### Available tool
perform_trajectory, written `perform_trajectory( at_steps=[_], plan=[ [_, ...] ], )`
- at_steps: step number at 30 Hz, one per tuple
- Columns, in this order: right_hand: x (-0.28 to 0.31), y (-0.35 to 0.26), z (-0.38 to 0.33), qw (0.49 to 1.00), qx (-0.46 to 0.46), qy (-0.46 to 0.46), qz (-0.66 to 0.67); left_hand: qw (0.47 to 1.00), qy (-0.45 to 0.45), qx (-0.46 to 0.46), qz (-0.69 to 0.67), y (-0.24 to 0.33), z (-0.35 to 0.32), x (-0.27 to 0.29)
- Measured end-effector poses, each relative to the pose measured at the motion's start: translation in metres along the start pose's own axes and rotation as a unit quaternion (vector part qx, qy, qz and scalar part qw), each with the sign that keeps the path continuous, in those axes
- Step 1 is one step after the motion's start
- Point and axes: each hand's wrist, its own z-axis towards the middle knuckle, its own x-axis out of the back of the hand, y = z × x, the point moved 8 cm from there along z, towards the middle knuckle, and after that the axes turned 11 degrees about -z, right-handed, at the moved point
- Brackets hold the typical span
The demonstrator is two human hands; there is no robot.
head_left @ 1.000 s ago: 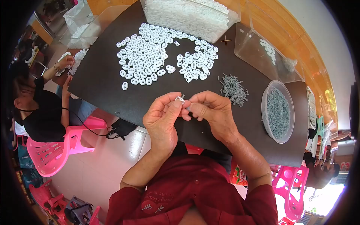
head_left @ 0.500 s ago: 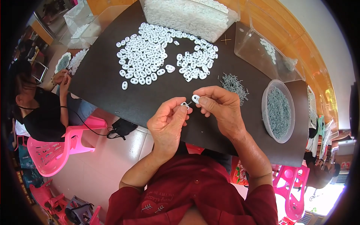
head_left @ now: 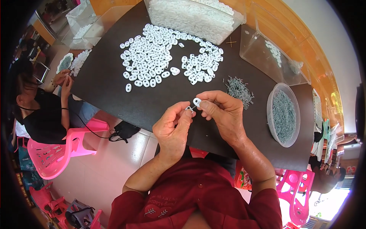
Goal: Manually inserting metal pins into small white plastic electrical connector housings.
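Observation:
My left hand (head_left: 173,131) pinches a small white plastic piece (head_left: 188,109) between thumb and forefinger, mostly hidden by the fingertips. Close by, my right hand (head_left: 225,116) grips a white oval piece with holes (head_left: 196,102), its thumb over the lower end. A thin dark pin (head_left: 193,107) shows in the narrow gap between the two pieces; which one it sits in I cannot tell. Beyond my hands lie many two-holed white oval pieces (head_left: 146,63) and a second group of white pieces (head_left: 200,65). A heap of small grey pins (head_left: 239,91) lies beside my right hand.
Grey pins fill a round clear tub (head_left: 271,120) on the right. At the back stands a clear bin of white pieces (head_left: 190,21); a mostly bare clear bin (head_left: 263,57) is right of it. Another person (head_left: 42,103) works at the left, near a pink chair (head_left: 49,158).
Both hands stay close together, with small shifts. The white oval piece in my right hand has tilted and moved slightly up and left. My left hand has shifted a little right.

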Motion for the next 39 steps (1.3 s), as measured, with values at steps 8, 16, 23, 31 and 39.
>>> perform_trajectory(
  at_steps=[8, 16, 23, 31, 39],
  plan=[
    [0.0, -0.002, -0.001, 0.999, 0.008, 0.012, -0.03, 1.0, 0.016, -0.003, 0.015, -0.001, 0.001, 0.002],
    [-0.005, -0.006, -0.002, 0.997, 0.05, 0.027, -0.044, 1.0, 0.01, -0.004, 0.026, 0.0, 0.003, 0.002],
    [-0.01, -0.008, -0.004, 0.991, 0.095, 0.021, -0.096, 0.999, -0.008, -0.024, -0.042, -0.003, 0.003, 0.0],
    [-0.011, -0.017, -0.007, 0.979, 0.149, 0.033, -0.135, 0.984, -0.003, 0.058, -0.168, -0.014, 0.006, -0.002],
    [-0.018, -0.033, -0.015, 0.958, 0.187, 0.032, -0.215, 0.977, 0.018, 0.083, -0.196, -0.009, 0.008, 0.001]
  ],
)
